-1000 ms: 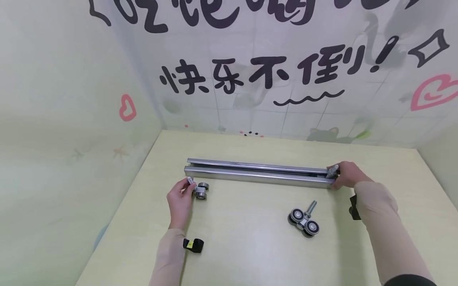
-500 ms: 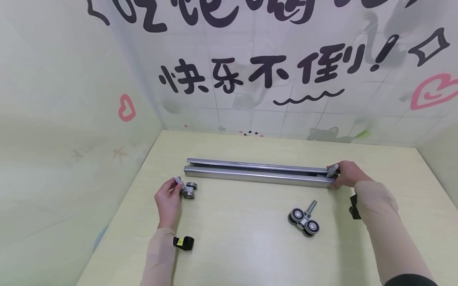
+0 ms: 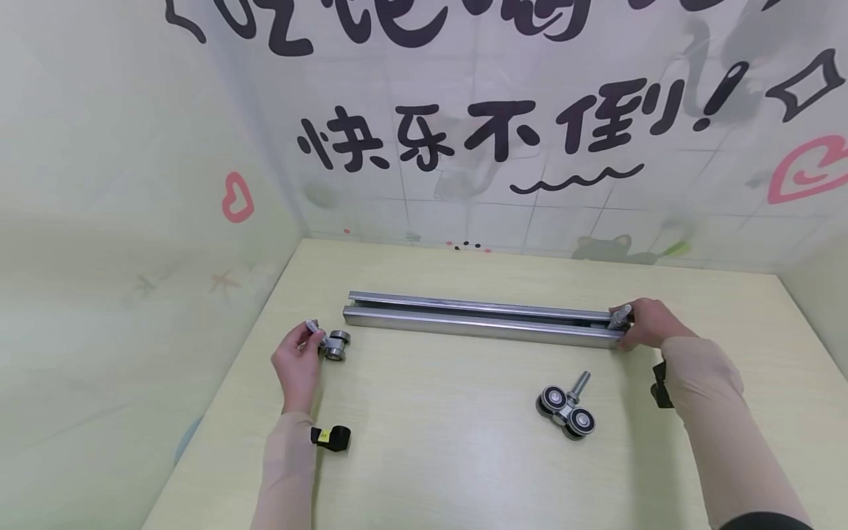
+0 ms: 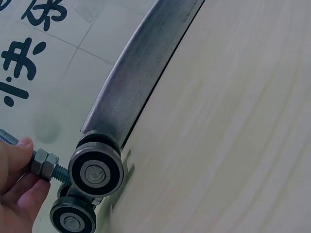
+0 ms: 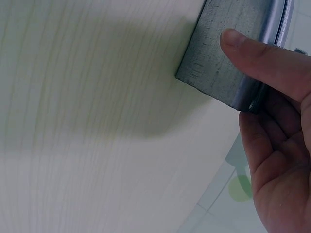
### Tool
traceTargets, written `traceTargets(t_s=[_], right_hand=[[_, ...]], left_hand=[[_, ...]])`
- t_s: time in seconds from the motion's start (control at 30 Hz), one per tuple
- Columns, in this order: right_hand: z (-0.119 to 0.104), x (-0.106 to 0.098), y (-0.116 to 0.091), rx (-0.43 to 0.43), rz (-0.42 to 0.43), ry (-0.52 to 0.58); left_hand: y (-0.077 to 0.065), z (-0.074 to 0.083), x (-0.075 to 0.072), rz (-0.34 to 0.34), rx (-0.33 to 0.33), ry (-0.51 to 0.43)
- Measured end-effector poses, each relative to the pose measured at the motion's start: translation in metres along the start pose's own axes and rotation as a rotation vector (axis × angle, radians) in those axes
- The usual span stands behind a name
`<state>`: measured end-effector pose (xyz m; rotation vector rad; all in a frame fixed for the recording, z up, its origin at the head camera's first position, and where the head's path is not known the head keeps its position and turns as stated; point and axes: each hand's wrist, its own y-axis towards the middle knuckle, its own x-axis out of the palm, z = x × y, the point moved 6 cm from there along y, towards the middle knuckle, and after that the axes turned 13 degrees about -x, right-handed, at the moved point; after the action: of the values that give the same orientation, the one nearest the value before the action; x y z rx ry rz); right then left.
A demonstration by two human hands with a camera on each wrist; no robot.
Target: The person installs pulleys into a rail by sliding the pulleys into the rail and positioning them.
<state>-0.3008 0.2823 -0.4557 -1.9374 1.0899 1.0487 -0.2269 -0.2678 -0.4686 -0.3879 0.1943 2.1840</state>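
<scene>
Bolt (image 3: pixel 620 316) stands in rail (image 3: pixel 477 328), so we judge one piece in. Right grip (image 3: pixel 652 324) clasps rail end. Two seem left: roller (image 4: pixel 95 170) pinched by left grip (image 3: pixel 298 368) outside rail, other roller (image 3: pixel 565 414) on desk (image 3: pixel 437 442).

Upper wall lettering (image 3: pixel 412 38) cropped; right fingers (image 5: pixel 255 56) partly hide rail (image 3: pixel 483 326).

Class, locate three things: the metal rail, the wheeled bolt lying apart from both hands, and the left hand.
Metal rail (image 3: pixel 483 327), head view: near side wall.
Wheeled bolt (image 3: pixel 565 414), head view: middle, between its wheels.
Left hand (image 3: pixel 297 368), head view: between fingers and wrist.
</scene>
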Motion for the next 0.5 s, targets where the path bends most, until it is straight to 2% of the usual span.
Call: traceTargets(t_s=[0.13,0.5], right_hand=[[-0.002,0.001,0.0,0.007,-0.007,0.012],[-0.002,0.0,-0.002,0.016,-0.018,0.024]], left_hand=[[0.004,-0.001,-0.004,0.008,-0.02,-0.012],[0.022,0.004,-0.006,0.04,-0.017,-0.011]])
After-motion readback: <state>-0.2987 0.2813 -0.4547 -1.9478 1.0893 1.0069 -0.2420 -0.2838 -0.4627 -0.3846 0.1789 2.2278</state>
